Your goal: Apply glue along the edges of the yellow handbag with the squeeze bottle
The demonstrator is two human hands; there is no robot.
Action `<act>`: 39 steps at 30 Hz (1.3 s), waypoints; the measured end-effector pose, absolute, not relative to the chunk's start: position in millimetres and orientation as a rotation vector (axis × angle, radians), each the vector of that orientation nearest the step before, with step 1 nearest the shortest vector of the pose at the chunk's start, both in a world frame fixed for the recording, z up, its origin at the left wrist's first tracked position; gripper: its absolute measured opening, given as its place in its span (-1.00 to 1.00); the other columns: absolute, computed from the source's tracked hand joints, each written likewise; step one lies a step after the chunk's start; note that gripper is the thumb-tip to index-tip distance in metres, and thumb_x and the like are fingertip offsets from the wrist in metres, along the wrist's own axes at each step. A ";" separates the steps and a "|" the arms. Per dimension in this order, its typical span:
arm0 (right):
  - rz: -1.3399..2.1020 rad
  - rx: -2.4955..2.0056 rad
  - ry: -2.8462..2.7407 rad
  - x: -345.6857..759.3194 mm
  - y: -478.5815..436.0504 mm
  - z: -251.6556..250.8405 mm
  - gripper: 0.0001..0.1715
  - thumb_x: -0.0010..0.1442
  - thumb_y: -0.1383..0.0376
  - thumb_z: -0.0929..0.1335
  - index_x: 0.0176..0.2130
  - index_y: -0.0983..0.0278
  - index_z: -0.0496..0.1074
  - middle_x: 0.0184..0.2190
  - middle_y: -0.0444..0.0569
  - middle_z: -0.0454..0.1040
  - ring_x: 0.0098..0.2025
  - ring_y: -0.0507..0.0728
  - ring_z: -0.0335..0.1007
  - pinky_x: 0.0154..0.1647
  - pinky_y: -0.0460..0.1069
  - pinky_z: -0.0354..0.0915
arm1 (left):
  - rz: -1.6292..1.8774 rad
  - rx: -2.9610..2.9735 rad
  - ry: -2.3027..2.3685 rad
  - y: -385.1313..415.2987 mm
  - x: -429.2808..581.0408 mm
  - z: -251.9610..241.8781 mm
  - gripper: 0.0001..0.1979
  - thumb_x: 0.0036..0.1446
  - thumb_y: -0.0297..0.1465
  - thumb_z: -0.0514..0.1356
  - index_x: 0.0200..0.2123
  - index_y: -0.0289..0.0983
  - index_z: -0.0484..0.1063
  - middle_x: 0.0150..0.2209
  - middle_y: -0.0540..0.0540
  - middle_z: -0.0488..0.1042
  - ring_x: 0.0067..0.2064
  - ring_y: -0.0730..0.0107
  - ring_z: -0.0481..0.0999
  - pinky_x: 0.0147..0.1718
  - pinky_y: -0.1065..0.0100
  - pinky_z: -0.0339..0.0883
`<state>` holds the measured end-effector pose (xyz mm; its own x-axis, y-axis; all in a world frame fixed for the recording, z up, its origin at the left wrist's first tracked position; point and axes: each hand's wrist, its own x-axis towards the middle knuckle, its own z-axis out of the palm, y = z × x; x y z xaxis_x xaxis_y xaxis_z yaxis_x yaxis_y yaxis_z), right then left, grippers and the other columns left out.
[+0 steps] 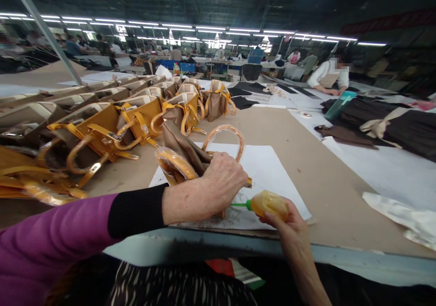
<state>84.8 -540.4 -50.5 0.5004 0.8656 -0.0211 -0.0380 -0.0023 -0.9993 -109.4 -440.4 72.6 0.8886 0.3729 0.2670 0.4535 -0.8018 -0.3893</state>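
Left fingers (235,168) clamp a handbag (184,147), right fingers (293,212) a squeeze bottle (268,203), likely soft, best held mid-body, by the tabletop's (335,215) near edge

Rows of white tube lights (210,28) under a dark ceiling (204,1), bright windows (266,46) beyond

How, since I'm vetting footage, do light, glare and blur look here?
Head view: bright white ceiling tubes against a dark roof; head view: glints on plastic-wrapped curved tan handles; head view: distant workers look soft, hard to make out.
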 end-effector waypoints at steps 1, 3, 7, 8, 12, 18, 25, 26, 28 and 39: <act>0.850 -1.388 -0.772 84.0 -541.9 -52.0 -0.45 -0.10 0.14 0.51 -0.12 0.24 0.36 -0.28 -0.05 0.50 -0.30 0.26 0.46 -0.36 0.10 0.45 | -0.234 -2.586 -0.596 -441.6 -111.4 72.8 -0.94 0.10 -0.53 0.09 -0.37 -0.39 0.35 -0.41 -0.22 0.38 -0.33 0.06 0.42 -0.38 0.14 0.24; 0.874 -1.368 -0.743 82.2 -544.5 -54.6 -0.44 -0.11 0.15 0.52 -0.12 0.24 0.37 -0.27 -0.04 0.51 -0.30 0.27 0.47 -0.36 0.10 0.45 | -0.204 -2.561 -0.535 -443.9 -114.5 77.0 -0.93 0.11 -0.50 0.10 -0.36 -0.38 0.36 -0.39 -0.21 0.39 -0.35 0.11 0.42 -0.39 0.17 0.24; 0.945 -1.326 -0.670 77.4 -548.3 -55.6 -0.39 -0.17 0.17 0.54 -0.12 0.24 0.37 -0.28 -0.02 0.52 -0.32 0.30 0.49 -0.40 0.10 0.45 | 0.030 -2.649 -0.491 -448.7 -117.0 94.0 -0.89 0.15 -0.50 0.08 -0.33 -0.40 0.40 -0.35 -0.24 0.44 -0.36 0.16 0.44 -0.41 0.22 0.24; 0.960 -1.314 -0.655 76.2 -548.9 -55.0 -0.38 -0.17 0.17 0.54 -0.12 0.23 0.37 -0.28 -0.02 0.53 -0.34 0.30 0.50 -0.42 0.10 0.45 | 0.087 -2.670 -0.499 -449.8 -117.1 98.5 -0.87 0.15 -0.51 0.07 -0.32 -0.40 0.41 -0.33 -0.26 0.45 -0.35 0.16 0.44 -0.41 0.22 0.24; 0.988 -1.318 -0.664 74.0 -548.3 -50.7 -0.35 -0.16 0.15 0.54 -0.09 0.24 0.33 -0.28 -0.02 0.53 -0.37 0.29 0.51 -0.43 0.08 0.45 | 0.251 -2.721 -0.451 -451.2 -117.5 114.4 -0.81 0.17 -0.54 0.04 -0.21 -0.44 0.42 -0.22 -0.32 0.47 -0.28 0.15 0.47 -0.37 0.23 0.26; 0.866 -1.365 -0.713 71.9 -546.3 -46.5 -0.37 -0.11 0.12 0.53 -0.09 0.26 0.32 -0.27 -0.04 0.51 -0.32 0.25 0.50 -0.35 0.05 0.46 | 0.359 -2.848 -0.475 -441.9 -116.5 127.5 -0.85 0.09 -0.55 0.09 -0.27 -0.42 0.42 -0.25 -0.27 0.49 -0.26 0.11 0.49 -0.31 0.19 0.30; 0.936 -1.362 -0.707 69.1 -555.8 -52.3 -0.38 -0.08 0.13 0.52 -0.07 0.23 0.31 -0.24 -0.05 0.51 -0.30 0.25 0.50 -0.35 0.05 0.46 | 0.380 -2.924 -0.667 -431.5 -118.2 117.2 -0.94 -0.09 -0.56 0.18 -0.46 -0.35 0.40 -0.49 -0.13 0.46 -0.44 0.19 0.47 -0.45 0.27 0.28; 0.971 -1.357 -0.714 68.3 -556.9 -52.3 -0.38 -0.08 0.13 0.52 -0.06 0.24 0.31 -0.24 -0.04 0.52 -0.31 0.25 0.50 -0.36 0.04 0.46 | 0.322 -2.941 -0.676 -431.0 -121.2 114.9 -0.96 -0.06 -0.55 0.17 -0.46 -0.34 0.39 -0.48 -0.12 0.45 -0.43 0.21 0.47 -0.44 0.28 0.29; 1.031 -1.338 -0.706 66.5 -558.2 -51.1 -0.36 -0.08 0.13 0.52 -0.05 0.25 0.31 -0.25 -0.02 0.53 -0.33 0.25 0.50 -0.40 0.01 0.45 | 0.212 -2.950 -0.680 -430.8 -128.6 110.4 -0.94 0.01 -0.50 0.16 -0.37 -0.35 0.39 -0.36 -0.16 0.47 -0.32 0.20 0.48 -0.35 0.27 0.33; 1.066 -1.119 -0.417 78.2 -538.2 -40.1 -0.30 -0.19 0.19 0.58 -0.09 0.26 0.31 -0.25 -0.04 0.52 -0.34 0.18 0.52 -0.42 -0.11 0.46 | -0.094 -2.612 -0.742 -409.5 -142.9 117.3 -0.85 0.09 -0.47 0.16 -0.24 -0.35 0.29 -0.22 -0.19 0.39 -0.21 0.16 0.40 -0.26 0.20 0.32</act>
